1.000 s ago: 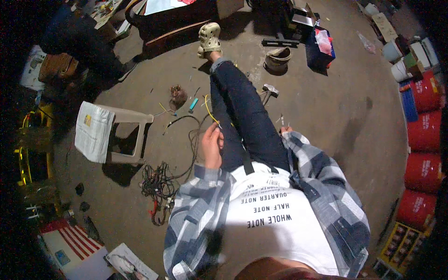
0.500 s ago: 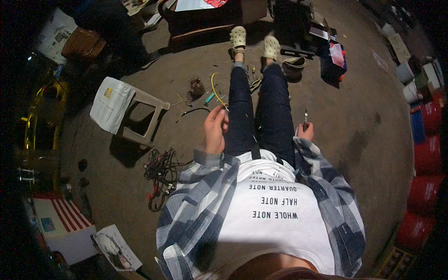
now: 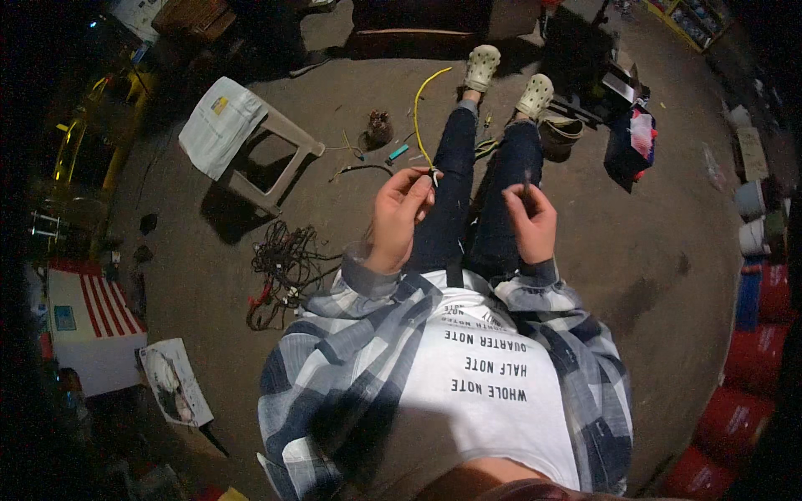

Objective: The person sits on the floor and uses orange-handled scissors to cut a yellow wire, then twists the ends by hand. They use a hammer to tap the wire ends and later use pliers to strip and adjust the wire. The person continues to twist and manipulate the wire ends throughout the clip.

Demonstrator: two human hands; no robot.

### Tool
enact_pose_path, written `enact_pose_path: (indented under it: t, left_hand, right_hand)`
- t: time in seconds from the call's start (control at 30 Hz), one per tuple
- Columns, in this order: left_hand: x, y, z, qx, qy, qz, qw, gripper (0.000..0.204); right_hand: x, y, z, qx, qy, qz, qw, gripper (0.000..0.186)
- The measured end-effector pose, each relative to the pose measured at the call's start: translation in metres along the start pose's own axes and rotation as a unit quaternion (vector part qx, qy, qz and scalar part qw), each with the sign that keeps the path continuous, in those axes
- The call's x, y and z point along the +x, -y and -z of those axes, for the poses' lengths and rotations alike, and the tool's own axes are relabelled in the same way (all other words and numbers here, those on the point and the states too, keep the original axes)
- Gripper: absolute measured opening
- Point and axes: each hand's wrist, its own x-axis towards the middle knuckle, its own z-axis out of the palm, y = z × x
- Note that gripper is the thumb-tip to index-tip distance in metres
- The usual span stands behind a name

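Note:
My left hand (image 3: 399, 219) pinches a thin yellow wire (image 3: 417, 113) that arcs up over my legs, with a short white piece (image 3: 435, 179) at the fingertips. Just to its right, above my right thigh, my right hand (image 3: 533, 224) grips a small, slim tool (image 3: 527, 179), blurred and partly hidden by the fingers. On the floor by my left leg lie a teal stick-like object (image 3: 398, 153), short loose wires (image 3: 359, 168) and a brown lumpy object (image 3: 378, 125). A tangled heap of dark cables (image 3: 286, 259) lies farther down on the left.
A plastic stool (image 3: 266, 190) bearing white paper (image 3: 215, 125) stands left. Beyond my clogs (image 3: 482, 68) are a dark blue box (image 3: 625, 159) and a beige container (image 3: 561, 138). Red drums (image 3: 752, 355) line the right side. A dark-clothed person's leg (image 3: 284, 46) is at top left.
My right hand has risen with the tool and come inward toward my left hand. The yellow wire sits higher. My legs, crossed earlier, now lie apart.

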Motion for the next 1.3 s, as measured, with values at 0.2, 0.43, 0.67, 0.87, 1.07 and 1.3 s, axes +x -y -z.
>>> enact_pose_path:
  t: [0.2,0.43,0.67,0.87,1.07,1.3]
  left_hand:
    - [-0.009,-0.010,-0.003,0.027,0.017,-0.041,0.999,0.020]
    - [-0.013,-0.011,-0.001,0.124,-0.003,-0.110,0.986,0.025]
    - [-0.019,-0.010,0.010,-0.005,0.039,-0.034,0.999,0.030]
    - [-0.012,0.000,0.015,-0.210,0.115,0.025,0.971,0.031]
    - [-0.008,0.003,0.022,-0.305,0.107,0.045,0.945,0.033]
    - [0.001,0.008,0.035,-0.217,0.100,0.009,0.971,0.029]
  right_hand:
    - [0.006,0.046,-0.049,-0.022,0.146,0.037,0.988,0.015]
    - [-0.003,0.050,-0.055,-0.043,0.158,0.064,0.984,0.009]
    - [0.010,0.045,-0.062,-0.085,0.154,0.109,0.978,0.006]
    - [0.013,0.037,-0.074,-0.082,0.166,0.104,0.977,0.006]
    - [0.005,0.026,-0.091,-0.102,0.171,0.077,0.977,0.009]
    - [-0.001,0.025,-0.096,-0.085,0.142,0.052,0.985,0.008]
